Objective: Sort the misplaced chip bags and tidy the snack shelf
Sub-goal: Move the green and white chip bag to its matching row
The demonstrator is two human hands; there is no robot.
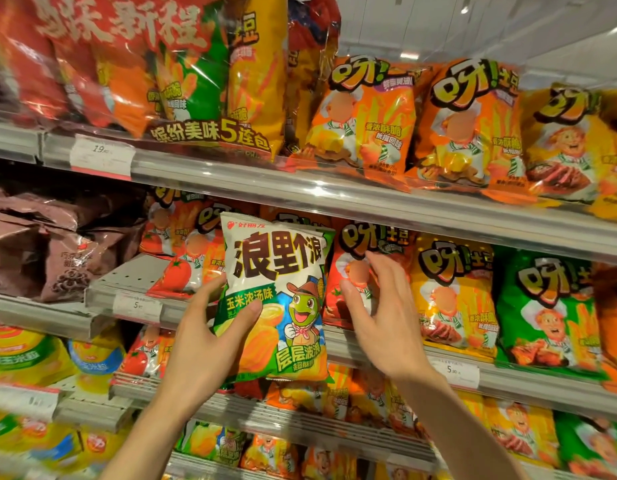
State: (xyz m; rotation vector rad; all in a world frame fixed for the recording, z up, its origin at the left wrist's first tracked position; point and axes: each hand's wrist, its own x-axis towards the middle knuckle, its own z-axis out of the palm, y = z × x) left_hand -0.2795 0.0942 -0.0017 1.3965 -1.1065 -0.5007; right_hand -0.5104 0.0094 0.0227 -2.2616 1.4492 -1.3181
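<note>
A white and green chip bag (276,271) with a cartoon turtle stands out in front of the middle shelf. My left hand (210,337) grips its lower left side, thumb across the front. My right hand (376,306) hovers just right of that bag with fingers spread and slightly bent, fingertips touching a red tomato-flavour bag (355,244) behind it. Red bags (182,268) of the same brand stand left of the held bag on the middle shelf (438,220).
Yellow (452,289) and green (542,306) bags fill the middle shelf to the right. Orange bags (366,119) and large multipacks (182,74) line the top shelf. Brown bags (57,251) lie at the left. Lower shelves hold more bags, with price tags (456,370) on the rails.
</note>
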